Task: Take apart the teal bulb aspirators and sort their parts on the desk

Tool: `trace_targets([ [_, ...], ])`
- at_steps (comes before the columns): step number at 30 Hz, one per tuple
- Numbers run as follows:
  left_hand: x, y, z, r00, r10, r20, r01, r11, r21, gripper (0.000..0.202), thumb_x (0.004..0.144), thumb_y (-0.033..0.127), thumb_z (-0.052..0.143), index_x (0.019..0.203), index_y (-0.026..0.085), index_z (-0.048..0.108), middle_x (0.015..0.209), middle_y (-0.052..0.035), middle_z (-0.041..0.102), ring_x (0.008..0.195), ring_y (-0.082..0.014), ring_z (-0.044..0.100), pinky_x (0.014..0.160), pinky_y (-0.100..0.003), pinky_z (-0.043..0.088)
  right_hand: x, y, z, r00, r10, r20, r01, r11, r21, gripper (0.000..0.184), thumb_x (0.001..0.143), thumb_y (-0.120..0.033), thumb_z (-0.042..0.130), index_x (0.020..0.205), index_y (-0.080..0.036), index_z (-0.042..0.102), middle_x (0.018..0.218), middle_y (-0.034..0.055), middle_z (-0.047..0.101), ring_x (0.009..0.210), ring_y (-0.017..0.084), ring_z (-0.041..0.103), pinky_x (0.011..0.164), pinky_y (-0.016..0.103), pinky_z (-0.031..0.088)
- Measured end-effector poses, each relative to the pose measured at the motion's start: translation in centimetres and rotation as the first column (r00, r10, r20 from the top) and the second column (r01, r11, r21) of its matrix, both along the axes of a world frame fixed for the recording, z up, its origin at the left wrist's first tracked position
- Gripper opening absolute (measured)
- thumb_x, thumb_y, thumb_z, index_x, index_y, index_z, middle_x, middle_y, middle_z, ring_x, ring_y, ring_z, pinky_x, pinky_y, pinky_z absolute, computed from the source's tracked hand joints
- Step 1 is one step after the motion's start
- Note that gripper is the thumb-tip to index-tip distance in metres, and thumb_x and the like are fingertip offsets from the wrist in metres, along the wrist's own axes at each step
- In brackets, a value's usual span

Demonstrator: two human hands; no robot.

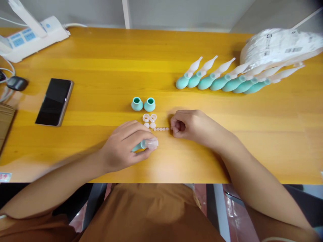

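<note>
Brown shirt point(151, 211) | left grip point(119, 144) curled round teal bulb point(137, 147) | right grip point(195, 126) pinched, hold unclear | two open-mouthed pots point(149, 107)

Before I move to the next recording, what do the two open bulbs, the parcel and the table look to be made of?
Open bulbs: probably rubber or plastic, smooth and fairly matte; their teal is even, softly shaded.
Parcel: likely thin plastic film, shiny; it creases and catches bright streaks.
Table: wood or wood-look laminate, satin; faint grain, blurred glare.
</note>
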State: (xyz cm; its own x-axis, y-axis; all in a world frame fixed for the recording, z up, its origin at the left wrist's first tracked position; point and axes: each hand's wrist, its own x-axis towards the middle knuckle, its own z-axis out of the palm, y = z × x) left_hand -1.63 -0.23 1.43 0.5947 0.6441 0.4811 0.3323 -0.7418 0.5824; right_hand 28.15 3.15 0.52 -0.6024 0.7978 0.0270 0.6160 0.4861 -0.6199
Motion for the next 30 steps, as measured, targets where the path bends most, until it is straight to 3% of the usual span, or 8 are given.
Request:
trace_targets([
  [6, 0.0, 0.1, -0.1, 1.0, -0.012, 0.002, 0.012, 1.0, 0.015, 0.014, 0.102, 0.016, 0.079, 0.111, 0.024, 0.071, 0.102, -0.0032, 0.082, 0.086, -0.02, 0.073, 0.081, -0.037, 0.06, -0.1, -0.1, -0.3, 1.0, -0.005, 0.007, 0.004, 0.998, 0.059, 0.017, 0.082, -0.003, 0.068, 0.083, -0.02, 0.07, 0.077, -0.0009, 0.065, 0.064, 0.014, 0.056, 0.066, 0.027, 0.043],
  [13, 0.1, 0.3, -0.3, 1.0, -0.006, -0.001, 0.006, 1.0, 0.02, 0.012, 0.104, 0.018, 0.077, 0.109, 0.025, 0.069, 0.1, -0.0019, 0.081, 0.086, -0.0202, 0.073, 0.083, -0.037, 0.059, 0.0, -0.2, 0.3, 1.0, 0.002, -0.032, -0.002, 1.0, 0.011, 0.018, 0.088, -0.004, 0.066, 0.087, -0.02, 0.072, 0.078, -0.0008, 0.067, 0.065, 0.015, 0.059, 0.066, 0.028, 0.045],
  [19, 0.0, 0.0, -0.5, 0.999, 0.045, -0.003, -0.045, 0.999, -0.009, 0.019, 0.104, 0.023, 0.081, 0.116, 0.024, 0.067, 0.101, -0.0022, 0.082, 0.089, -0.0203, 0.076, 0.088, -0.038, 0.061, -0.9, -1.2, 0.8, 0.932, 0.003, -0.361, 0.002, 1.0, 0.013, 0.003, 0.103, -0.021, 0.075, 0.106, -0.023, 0.075, 0.084, -0.0003, 0.07, 0.066, 0.015, 0.063, 0.062, 0.029, 0.051],
  [24, -0.1, 0.0, -0.8, 1.0, 0.028, -0.01, -0.028, 0.999, 0.027, 0.021, 0.106, 0.028, 0.082, 0.116, 0.024, 0.064, 0.099, -0.0019, 0.08, 0.086, -0.0201, 0.075, 0.082, -0.037, 0.06, -3.2, -3.3, 0.4, 0.81, 0.063, -0.584, -0.119, 0.991, -0.058, 0.036, 0.098, -0.035, 0.093, 0.125, -0.023, 0.073, 0.096, 0.001, 0.073, 0.069, 0.012, 0.067, 0.057, 0.024, 0.055],
  [30, -0.1, -0.5, -1.5, 1.0, -0.013, -0.004, 0.013, 0.999, 0.04, 0.027, 0.112, 0.038, 0.075, 0.125, 0.021, 0.059, 0.102, -0.006, 0.079, 0.086, -0.0216, 0.075, 0.079, -0.037, 0.061, -4.8, -4.5, -0.5, 0.798, 0.072, -0.599, -0.048, 0.997, 0.056, 0.034, 0.098, -0.034, 0.094, 0.122, -0.023, 0.072, 0.095, 0.001, 0.07, 0.07, 0.013, 0.066, 0.057, 0.025, 0.057],
])
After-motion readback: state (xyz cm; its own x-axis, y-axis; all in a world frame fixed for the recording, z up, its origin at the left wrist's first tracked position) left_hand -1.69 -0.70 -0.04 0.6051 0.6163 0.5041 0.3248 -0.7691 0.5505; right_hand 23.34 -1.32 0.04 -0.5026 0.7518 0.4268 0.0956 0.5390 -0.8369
